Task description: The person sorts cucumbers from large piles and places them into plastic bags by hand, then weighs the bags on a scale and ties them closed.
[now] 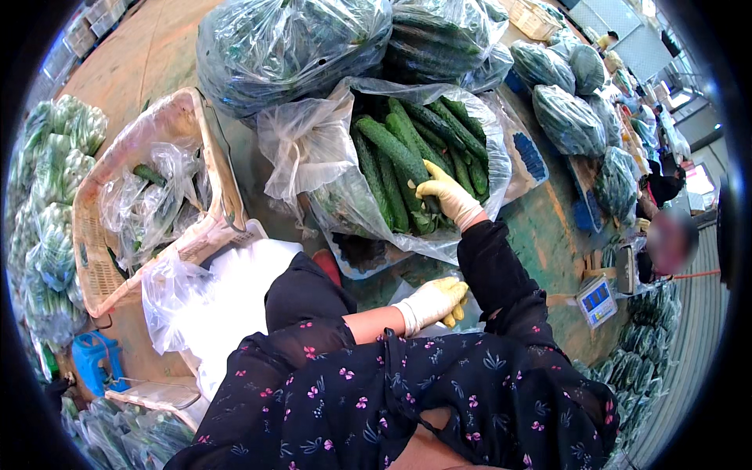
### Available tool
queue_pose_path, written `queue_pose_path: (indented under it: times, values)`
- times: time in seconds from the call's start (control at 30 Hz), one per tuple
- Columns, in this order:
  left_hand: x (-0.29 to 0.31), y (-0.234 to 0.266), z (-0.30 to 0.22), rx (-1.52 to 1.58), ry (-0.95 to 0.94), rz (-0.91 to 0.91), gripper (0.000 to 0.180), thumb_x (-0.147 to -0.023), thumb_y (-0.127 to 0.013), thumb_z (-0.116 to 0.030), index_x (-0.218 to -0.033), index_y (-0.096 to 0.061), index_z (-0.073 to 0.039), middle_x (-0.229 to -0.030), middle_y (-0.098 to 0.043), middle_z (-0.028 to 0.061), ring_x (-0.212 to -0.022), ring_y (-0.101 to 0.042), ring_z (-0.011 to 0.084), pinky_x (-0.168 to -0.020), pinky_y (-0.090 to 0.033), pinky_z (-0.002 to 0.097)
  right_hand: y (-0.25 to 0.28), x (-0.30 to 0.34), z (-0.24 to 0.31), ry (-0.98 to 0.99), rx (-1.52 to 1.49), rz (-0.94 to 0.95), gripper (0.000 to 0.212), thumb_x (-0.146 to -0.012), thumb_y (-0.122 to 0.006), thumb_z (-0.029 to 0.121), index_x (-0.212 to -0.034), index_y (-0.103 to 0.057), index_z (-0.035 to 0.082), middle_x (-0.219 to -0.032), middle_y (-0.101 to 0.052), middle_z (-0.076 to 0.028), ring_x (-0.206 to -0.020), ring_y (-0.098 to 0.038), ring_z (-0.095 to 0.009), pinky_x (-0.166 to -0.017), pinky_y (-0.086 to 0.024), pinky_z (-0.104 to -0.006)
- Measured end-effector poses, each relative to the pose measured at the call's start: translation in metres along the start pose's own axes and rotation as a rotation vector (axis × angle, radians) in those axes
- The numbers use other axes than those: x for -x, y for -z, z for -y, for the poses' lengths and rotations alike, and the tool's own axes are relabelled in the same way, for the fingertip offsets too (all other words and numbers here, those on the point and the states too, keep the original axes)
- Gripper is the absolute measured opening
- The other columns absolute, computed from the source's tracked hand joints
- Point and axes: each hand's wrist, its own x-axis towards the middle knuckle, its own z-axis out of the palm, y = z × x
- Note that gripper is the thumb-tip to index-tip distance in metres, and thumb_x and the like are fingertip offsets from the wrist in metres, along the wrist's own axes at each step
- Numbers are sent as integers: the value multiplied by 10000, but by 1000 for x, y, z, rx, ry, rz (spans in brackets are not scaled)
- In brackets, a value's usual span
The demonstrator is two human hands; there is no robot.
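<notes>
A large clear plastic bag [309, 160], its mouth spread wide, holds many dark green cucumbers [380, 184] in front of me. My right hand [448, 196], in a pale yellow glove, reaches into its right side. The fingers are closed around the near end of a long cucumber [390, 147], which lies slanted over the others. Close to my lap is my left hand [433, 304], gloved too, with its fingers curled in on thin clear plastic [470, 312]. Its fingertips are partly hidden.
Full bags of cucumbers [294, 51] stand behind the open one, which rests on a blue crate [360, 262]. At left is a plastic basket [86, 254] with crumpled bags. A scale [597, 301] and another person [666, 188] are at right; a blue stool [98, 360] is lower left.
</notes>
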Motion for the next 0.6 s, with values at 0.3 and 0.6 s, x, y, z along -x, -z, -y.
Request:
queue_pose_path:
  times: [0.3, 0.6]
  values:
    - [6, -1, -20, -26, -11, -17, 348, -991, -374, -296, -1014, -580, -15, -790, -664, 149, -542, -615, 207, -568, -516, 317, 12, 91, 3, -1, -986, 268, 595, -826, -620, 156, -1328, -404, -79, -1175, -556, -190, -923, -577, -230, -736, -514, -326]
    - [19, -8, -25, 254, -83, 11, 398, -995, -452, -374, -1217, -573, -67, -805, -649, 148, -510, -581, 201, -559, -538, 350, -6, 246, 36, 447, -1028, 191, 910, -752, -705, 111, -1492, -189, -14, -1221, -488, -140, -987, -516, -225, -770, -458, -327]
